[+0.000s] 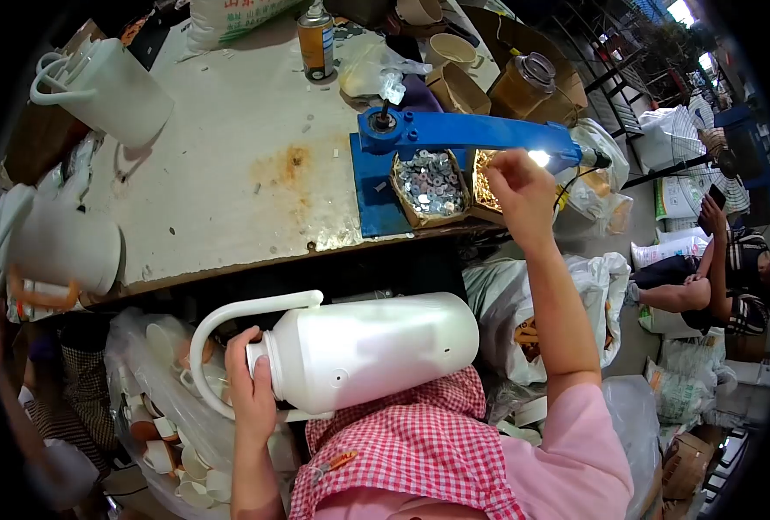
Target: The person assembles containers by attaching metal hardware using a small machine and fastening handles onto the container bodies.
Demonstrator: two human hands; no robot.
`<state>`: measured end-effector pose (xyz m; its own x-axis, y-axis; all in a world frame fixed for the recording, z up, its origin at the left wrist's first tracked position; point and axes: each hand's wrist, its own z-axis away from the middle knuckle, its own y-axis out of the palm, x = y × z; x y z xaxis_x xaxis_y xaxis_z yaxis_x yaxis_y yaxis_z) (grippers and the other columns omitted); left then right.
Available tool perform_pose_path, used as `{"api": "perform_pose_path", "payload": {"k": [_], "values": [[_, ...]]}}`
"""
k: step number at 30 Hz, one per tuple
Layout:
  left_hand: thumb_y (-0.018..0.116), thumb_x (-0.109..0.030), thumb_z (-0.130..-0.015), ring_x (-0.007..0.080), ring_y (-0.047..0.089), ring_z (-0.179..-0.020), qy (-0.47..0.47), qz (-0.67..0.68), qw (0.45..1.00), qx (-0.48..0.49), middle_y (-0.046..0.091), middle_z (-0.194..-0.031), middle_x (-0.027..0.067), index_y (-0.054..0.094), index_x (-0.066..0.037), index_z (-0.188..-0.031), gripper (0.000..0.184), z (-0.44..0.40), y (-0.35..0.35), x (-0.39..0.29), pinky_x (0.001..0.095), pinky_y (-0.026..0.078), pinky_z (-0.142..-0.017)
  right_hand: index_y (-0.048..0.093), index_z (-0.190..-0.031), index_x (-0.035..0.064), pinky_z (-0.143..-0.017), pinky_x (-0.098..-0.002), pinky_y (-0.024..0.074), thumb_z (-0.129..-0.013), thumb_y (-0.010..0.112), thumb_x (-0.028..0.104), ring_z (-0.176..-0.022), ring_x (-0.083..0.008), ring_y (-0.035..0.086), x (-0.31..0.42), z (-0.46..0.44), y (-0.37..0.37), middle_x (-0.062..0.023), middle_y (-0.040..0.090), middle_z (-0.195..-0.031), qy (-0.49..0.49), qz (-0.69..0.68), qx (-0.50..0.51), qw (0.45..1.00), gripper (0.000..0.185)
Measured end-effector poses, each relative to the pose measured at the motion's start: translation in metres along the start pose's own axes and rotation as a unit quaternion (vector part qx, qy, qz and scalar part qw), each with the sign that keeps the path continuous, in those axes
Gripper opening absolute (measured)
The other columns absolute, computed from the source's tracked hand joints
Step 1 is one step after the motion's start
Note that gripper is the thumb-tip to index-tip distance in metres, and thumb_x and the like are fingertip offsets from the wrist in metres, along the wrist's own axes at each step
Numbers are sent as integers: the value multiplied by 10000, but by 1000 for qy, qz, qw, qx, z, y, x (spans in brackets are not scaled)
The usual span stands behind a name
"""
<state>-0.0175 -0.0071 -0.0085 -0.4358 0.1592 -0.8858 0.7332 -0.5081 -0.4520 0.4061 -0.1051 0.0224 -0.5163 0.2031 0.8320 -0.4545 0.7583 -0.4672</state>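
Note:
A white jug point(376, 351) with a long curved handle lies on its side across my lap, with small holes in its wall. My left hand point(253, 386) is wrapped round its neck. My right hand point(523, 192) is over a cardboard box of small gold-coloured pieces point(482, 180), its fingers pinched together. Whatever may be between those fingertips is too small to tell. Just left of that hand, a second cardboard box holds silver washers point(432, 184). Behind both boxes stretches the blue arm of a bench press point(480, 130), with a lit lamp near its right end.
Two more white jugs stand at the left, one on the table point(112, 91) and one near its front corner point(60, 243). A spray can point(315, 43) stands at the back. Bags of parts point(172, 407) flank my lap. At far right a person point(718, 269) sits with a phone.

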Motion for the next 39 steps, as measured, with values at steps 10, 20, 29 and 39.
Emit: {"api": "perform_pose_path", "payload": {"k": [10, 20, 29, 39], "values": [[497, -277, -985, 350, 522, -1114, 43, -29, 999, -18, 550, -1193, 181, 542, -7, -1252, 383, -7, 0, 7, 405, 387, -1011, 724, -1031, -5, -775, -231, 524, -935, 669, 73, -857, -82, 664, 62, -66, 82, -36, 737, -941, -63, -273, 108, 954, 136], [492, -251, -982, 357, 524, -1128, 49, -34, 998, 1, 551, -1207, 184, 546, -14, -1256, 366, -12, 0, 8, 418, 392, -1014, 734, -1029, 3, -726, -248, 542, -932, 677, 110, -840, -80, 665, 68, -75, 79, -38, 743, -917, -55, -155, 147, 975, 155], [459, -188, -1004, 315, 536, -1145, 40, -47, 998, -15, 549, -1250, 173, 543, -18, -1273, 329, -10, 0, 5, 397, 394, -1025, 720, -1023, 1, -700, -274, 559, -928, 682, 114, -762, -134, 685, 32, -15, 30, -62, 736, -924, 52, -219, 178, 958, 153], [455, -186, -1000, 299, 539, -1143, 21, -26, 999, -15, 566, -1225, 160, 556, -2, -1251, 328, -18, 7, 2, 385, 391, -1035, 760, -931, 98, -836, -408, 532, -819, 682, 145, -965, -306, 650, -35, -4, 73, -86, 693, -969, -107, 258, 203, 938, 145]]}}
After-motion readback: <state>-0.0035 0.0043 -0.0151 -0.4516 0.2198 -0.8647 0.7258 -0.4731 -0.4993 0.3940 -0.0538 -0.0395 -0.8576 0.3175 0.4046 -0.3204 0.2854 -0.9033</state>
